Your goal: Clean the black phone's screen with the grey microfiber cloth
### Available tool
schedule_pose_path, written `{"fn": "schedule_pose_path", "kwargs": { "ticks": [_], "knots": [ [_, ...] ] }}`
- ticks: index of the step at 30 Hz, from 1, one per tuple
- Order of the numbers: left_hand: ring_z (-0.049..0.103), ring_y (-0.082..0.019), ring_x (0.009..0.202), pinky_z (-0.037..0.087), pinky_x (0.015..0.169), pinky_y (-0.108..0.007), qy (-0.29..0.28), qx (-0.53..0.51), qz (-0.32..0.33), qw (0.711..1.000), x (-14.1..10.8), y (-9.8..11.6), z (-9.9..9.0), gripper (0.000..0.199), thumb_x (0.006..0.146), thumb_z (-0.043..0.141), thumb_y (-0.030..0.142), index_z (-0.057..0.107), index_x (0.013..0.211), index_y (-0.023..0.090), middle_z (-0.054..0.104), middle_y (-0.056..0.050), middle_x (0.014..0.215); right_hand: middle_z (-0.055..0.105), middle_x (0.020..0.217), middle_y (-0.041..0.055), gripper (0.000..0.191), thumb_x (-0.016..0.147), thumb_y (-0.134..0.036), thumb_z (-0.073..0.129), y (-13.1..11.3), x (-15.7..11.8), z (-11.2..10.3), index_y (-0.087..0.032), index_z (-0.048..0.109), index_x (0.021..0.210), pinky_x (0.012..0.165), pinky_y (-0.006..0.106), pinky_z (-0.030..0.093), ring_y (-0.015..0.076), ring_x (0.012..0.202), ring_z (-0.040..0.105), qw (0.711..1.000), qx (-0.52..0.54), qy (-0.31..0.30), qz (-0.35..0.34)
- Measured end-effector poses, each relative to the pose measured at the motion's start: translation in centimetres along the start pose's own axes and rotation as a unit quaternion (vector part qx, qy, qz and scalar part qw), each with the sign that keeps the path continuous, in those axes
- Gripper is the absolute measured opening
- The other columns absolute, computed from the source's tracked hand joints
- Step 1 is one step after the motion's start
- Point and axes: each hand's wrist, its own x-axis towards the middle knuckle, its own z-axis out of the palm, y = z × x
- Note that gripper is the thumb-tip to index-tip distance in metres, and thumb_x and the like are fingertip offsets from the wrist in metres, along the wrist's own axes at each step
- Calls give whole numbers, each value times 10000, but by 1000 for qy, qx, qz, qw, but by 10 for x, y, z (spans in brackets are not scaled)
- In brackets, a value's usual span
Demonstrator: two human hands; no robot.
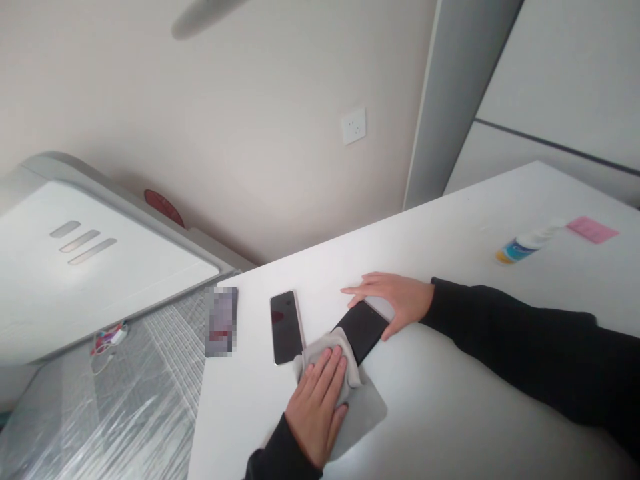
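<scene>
A black tablet-like device lies on the white table, tilted in view. My left hand lies flat with fingers stretched out on a light grey cloth, which covers the device's lower left end. My right hand has its fingers spread around the upper right end of the device, with thumb and fingertips at its edges. Beside the cloth, to the left, lies a phone with a dark screen. A flat grey sheet shows under the cloth and left hand.
A blurred-out flat object lies at the table's left edge. Far right on the white table are a white bottle with a blue and yellow label and a pink note. A plastic-covered bed adjoins at left.
</scene>
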Motion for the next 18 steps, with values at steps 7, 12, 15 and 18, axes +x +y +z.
{"fn": "schedule_pose_path", "kwargs": {
  "ticks": [7, 12, 15, 18],
  "knots": [
    [525, -200, 1386, 504, 1081, -348, 104, -82, -18, 991, 27, -11, -11, 724, 937, 337, 19, 149, 1617, 181, 545, -110, 1500, 674, 1306, 153, 743, 869, -678, 633, -5, -3, -1, -136, 594, 1375, 1013, 404, 446, 283, 1144, 608, 1000, 2, 24, 6],
    [701, -179, 1151, 584, 930, -254, 111, -102, -30, 988, 51, -23, -19, 493, 981, 368, 71, 437, 1459, 171, 701, -102, 1307, 729, 951, 113, 677, 921, -762, 446, -4, -1, 0, -170, 757, 1030, 825, 319, 509, 210, 878, 667, 997, 19, 74, -1],
    [773, -205, 884, 611, 702, -253, 23, -53, -74, 996, 72, -21, -31, 316, 1016, 417, 172, 573, 1291, 183, 774, -86, 1113, 699, 886, 96, 529, 959, -654, 520, -5, 3, 2, -171, 735, 976, 773, 315, 495, 206, 825, 644, 997, -14, 70, 18],
    [763, -229, 718, 542, 533, -259, -107, 14, -152, 983, 103, -13, -48, 219, 1032, 429, 240, 624, 1122, 196, 773, -65, 894, 680, 905, 87, 245, 968, -405, 623, -10, 6, 5, -165, 666, 987, 799, 336, 488, 216, 843, 634, 995, -28, 78, 61]
  ]
}}
